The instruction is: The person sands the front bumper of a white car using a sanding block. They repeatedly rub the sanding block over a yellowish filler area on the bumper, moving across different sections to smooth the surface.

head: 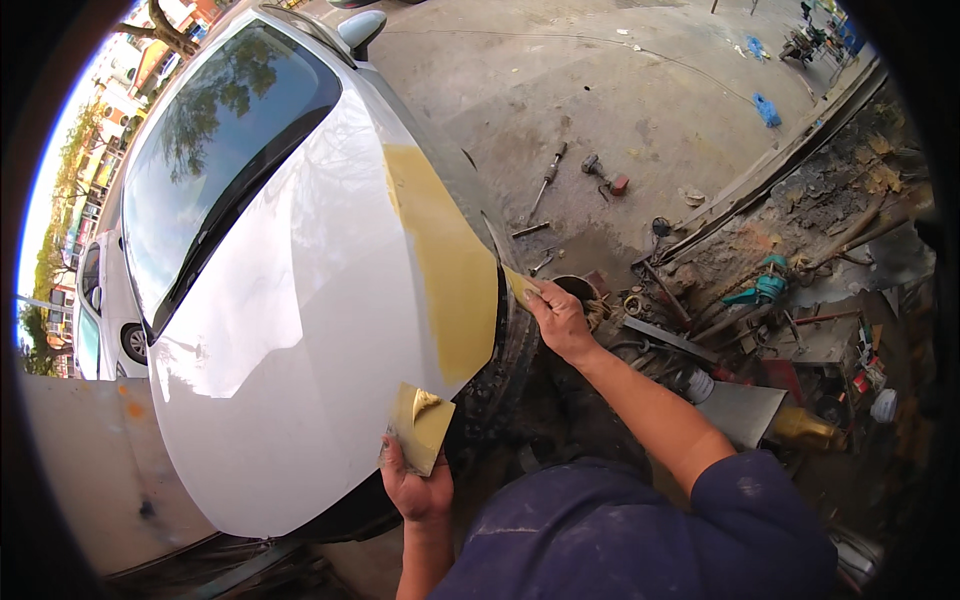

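Observation:
A white car's hood (345, 352) spreads out before me, with a broad band of yellow body filler (454, 285) along its right side. My left hand (420, 487) grips a flat square filler board (425, 442) near the hood's front edge. A lump of wet yellow filler (424, 400) sits on that board's upper part. Out at the fender side, my right hand (562, 324) pinches a yellow-coated spreader (517, 286). Its far end is beside the hood's edge; whether it touches the bodywork I cannot tell.
On the concrete floor lie a slide hammer (550, 177) and a power tool with a red battery (606, 175). Scrap metal, a teal clamp-like tool (763, 283), a chain and an amber bottle (808, 430) clutter the right side. Another white car (112, 300) stands at left.

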`<state>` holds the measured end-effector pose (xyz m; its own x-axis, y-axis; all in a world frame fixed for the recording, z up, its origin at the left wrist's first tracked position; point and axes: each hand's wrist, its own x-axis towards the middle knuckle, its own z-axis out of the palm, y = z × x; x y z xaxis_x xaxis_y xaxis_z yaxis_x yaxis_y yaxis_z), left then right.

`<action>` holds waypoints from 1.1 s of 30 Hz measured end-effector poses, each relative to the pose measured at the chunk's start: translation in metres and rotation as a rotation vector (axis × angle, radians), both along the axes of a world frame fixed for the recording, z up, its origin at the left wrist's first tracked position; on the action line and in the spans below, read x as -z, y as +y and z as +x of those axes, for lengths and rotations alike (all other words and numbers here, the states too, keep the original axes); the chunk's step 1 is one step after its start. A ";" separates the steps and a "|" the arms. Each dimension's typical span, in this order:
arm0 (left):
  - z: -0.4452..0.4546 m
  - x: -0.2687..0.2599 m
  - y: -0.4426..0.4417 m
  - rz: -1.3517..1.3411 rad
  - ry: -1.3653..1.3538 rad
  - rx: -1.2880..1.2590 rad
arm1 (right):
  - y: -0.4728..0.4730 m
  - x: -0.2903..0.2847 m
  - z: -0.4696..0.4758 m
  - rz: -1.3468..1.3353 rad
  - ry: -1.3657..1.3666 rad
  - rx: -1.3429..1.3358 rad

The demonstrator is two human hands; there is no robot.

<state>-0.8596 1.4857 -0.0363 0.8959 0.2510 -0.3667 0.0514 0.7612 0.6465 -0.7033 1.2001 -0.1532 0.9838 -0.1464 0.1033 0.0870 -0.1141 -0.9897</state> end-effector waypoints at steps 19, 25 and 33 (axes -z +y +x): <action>-0.008 0.008 0.011 -0.048 -0.021 0.046 | 0.064 0.007 -0.133 -0.183 0.162 -0.087; -0.010 0.018 0.016 -0.066 -0.003 0.111 | 0.052 -0.045 -0.133 0.037 0.184 -0.159; -0.014 0.011 0.012 -0.075 -0.043 0.131 | 0.072 -0.114 -0.139 0.101 -0.027 -0.497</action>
